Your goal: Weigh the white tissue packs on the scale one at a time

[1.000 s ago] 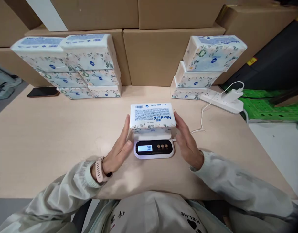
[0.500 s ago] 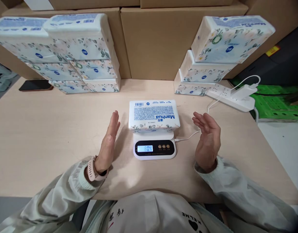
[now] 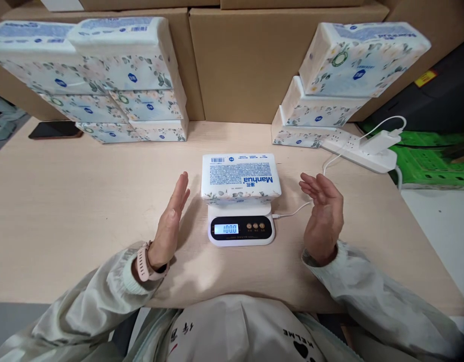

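A white and blue tissue pack (image 3: pixel 240 176) printed "Manhua" lies on a white kitchen scale (image 3: pixel 241 236), its lettering upside down to me. The scale's lit display (image 3: pixel 226 229) reads about 100.0, and a white cable runs from its right side. My left hand (image 3: pixel 169 221) stands on edge to the left of the pack, fingers stretched out, touching neither pack nor scale. To the right, my right hand (image 3: pixel 322 216) is held with its palm facing the pack and fingers extended, also apart from it. Both hands hold nothing.
Stacked tissue packs (image 3: pixel 137 75) stand at the back left, and a second stack (image 3: pixel 330 108) at the back right. A phone (image 3: pixel 55 129) lies at the far left. A white power strip (image 3: pixel 375 156) sits at the right edge. Cardboard boxes (image 3: pixel 250 65) wall off the back.
The scale's display has gone from about 80.4 to about 100.0. Both hands and the tissue pack have stayed practically in place.
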Motion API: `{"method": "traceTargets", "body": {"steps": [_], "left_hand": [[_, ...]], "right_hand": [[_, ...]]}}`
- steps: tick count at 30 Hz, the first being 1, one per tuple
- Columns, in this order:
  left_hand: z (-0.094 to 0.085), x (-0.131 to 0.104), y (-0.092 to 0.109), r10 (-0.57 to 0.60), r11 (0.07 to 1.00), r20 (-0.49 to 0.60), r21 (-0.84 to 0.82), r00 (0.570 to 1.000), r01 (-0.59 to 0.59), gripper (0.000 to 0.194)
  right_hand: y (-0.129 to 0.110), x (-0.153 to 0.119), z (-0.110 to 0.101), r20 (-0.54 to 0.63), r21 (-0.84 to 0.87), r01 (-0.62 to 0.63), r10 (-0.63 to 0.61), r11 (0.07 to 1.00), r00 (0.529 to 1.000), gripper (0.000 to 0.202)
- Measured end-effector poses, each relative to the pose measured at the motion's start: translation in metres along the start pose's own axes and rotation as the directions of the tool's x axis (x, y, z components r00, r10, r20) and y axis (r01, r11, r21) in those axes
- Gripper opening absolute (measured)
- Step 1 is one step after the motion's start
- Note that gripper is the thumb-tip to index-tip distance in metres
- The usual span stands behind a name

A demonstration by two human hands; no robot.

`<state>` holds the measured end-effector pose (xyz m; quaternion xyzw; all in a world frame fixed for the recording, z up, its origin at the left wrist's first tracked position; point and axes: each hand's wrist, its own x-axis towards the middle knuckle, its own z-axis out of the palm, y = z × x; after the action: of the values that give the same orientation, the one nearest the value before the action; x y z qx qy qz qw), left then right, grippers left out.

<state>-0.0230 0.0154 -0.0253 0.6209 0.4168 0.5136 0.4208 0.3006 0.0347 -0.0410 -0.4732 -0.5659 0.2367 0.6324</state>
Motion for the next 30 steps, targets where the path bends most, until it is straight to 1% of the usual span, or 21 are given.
{"method": "traceTargets", "body": {"steps": [9, 17, 20, 24, 30], "left_hand": [[-0.0008, -0.0016, -0.0007, -0.004, 1.0, 0.019, -0.01, 1.0, 0.004, 0.063], [-0.0003, -0.0021, 0.0003, -0.015, 1.0, 0.016, -0.021, 1.0, 0.015, 0.064], [-0.0003, -0.0028, 0.0012, -0.027, 0.999, 0.022, -0.032, 0.999, 0.028, 0.062], [-0.0002, -0.0027, 0.0018, -0.014, 0.999, 0.037, -0.04, 0.999, 0.015, 0.059], [0.0005, -0.0029, 0.0044, -0.022, 0.998, 0.046, -0.059, 0.999, 0.025, 0.058]], "right_hand": [[0.0029, -0.0005, -0.0013, 0.021, -0.001, -0.002, 0.002, 1.0, 1.0, 0.049], [0.0013, -0.0019, -0.0007, 0.025, 0.037, -0.019, 0.018, 0.999, 1.0, 0.049], [0.0012, -0.0021, -0.0004, 0.028, 0.063, -0.015, 0.013, 0.998, 1.0, 0.046], [0.0018, -0.002, -0.0004, 0.034, 0.091, -0.015, 0.012, 0.996, 0.999, 0.045], [-0.0004, -0.0024, 0.0001, 0.038, 0.085, -0.053, 0.05, 0.995, 0.998, 0.046]]}}
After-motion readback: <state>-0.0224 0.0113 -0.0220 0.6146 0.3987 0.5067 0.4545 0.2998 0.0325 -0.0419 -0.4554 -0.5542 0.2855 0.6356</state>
